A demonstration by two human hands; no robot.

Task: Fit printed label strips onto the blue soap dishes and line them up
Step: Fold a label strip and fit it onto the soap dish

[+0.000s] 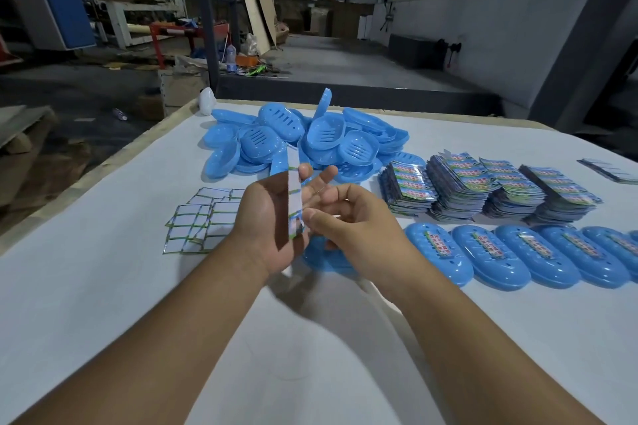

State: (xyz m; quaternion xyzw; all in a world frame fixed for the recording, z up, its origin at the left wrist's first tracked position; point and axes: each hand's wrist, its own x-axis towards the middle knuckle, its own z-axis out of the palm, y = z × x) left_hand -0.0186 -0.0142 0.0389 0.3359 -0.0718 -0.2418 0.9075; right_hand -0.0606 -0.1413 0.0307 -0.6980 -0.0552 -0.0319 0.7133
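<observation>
- Step in hand, as judged: one label strip point(294, 203) is being readied between both hands, above a blue dish point(322, 257) that lies on the bench point(103, 286) directly beneath the grip.
- To do it well: keep the strip taut and untwisted, printed face outward, bring it down lengthwise along the dish's middle, and seat both ends before letting go, so it matches the strips on the finished row.
- Left hand point(267, 228): its grip is clamped on the strip, which stands nearly upright and edge-on; fingertip point(305, 171) steadies the top end, while the lower end sits against the palm.
- Right hand point(348, 217): thumb point(312, 217) presses the strip's lower printed end; the other fingers are loosely curled, and whether they also touch the strip cannot be told.
- Beyond the grip: the heap of bare dishes point(300, 138).
- Right of the grip: stacks of printed strips point(483, 186), with the labelled row point(518, 255) nearer the person.
- Left of the grip: blank backing sheets point(200, 221).
</observation>
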